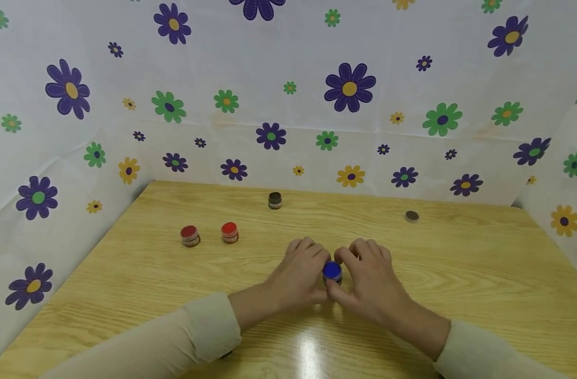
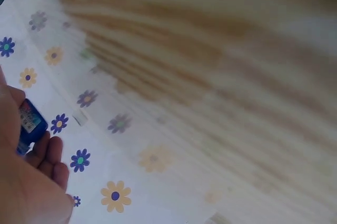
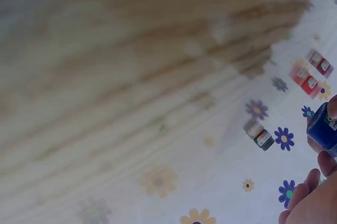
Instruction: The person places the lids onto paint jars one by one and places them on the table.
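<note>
A small blue paint jar [image 1: 332, 271] stands upright between the two hands, its round blue top facing up. From its left side the left hand [image 1: 300, 276] grips it with bent fingers. On the other side the right hand [image 1: 371, 276] holds it, thumb at the front and index finger curled near the far rim. In the left wrist view the labelled side of the blue jar [image 2: 31, 122] shows between thumb and fingers. The right wrist view has the jar [image 3: 324, 128] at its right edge, partly covered by fingers.
Two small jars, one dark red [image 1: 191, 236] and one bright red [image 1: 230, 232], stand to the left. A black jar [image 1: 275, 200] is near the back edge. A flat dark disc [image 1: 412, 216] lies back right. Flowered cloth [image 1: 307, 108] hangs behind the wooden table [image 1: 141, 273].
</note>
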`<move>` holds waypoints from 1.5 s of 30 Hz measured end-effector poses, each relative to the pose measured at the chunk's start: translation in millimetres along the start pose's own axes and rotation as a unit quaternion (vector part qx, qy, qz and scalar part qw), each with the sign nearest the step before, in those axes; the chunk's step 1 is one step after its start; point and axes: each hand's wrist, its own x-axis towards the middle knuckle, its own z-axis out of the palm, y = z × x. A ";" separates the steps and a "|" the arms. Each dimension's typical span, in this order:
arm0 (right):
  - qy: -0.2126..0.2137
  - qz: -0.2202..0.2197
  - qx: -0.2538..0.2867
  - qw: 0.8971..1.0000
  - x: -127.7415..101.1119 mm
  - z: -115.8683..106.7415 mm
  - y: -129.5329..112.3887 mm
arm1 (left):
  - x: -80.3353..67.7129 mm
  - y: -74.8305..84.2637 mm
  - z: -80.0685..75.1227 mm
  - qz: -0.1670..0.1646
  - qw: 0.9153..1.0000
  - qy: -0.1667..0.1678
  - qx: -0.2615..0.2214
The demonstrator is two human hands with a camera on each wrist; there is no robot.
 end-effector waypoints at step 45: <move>0.072 -0.154 -0.003 0.985 1.8 -14.3 4.0 | 1.2 -11.9 -7.8 0.132 0.987 0.091 -0.031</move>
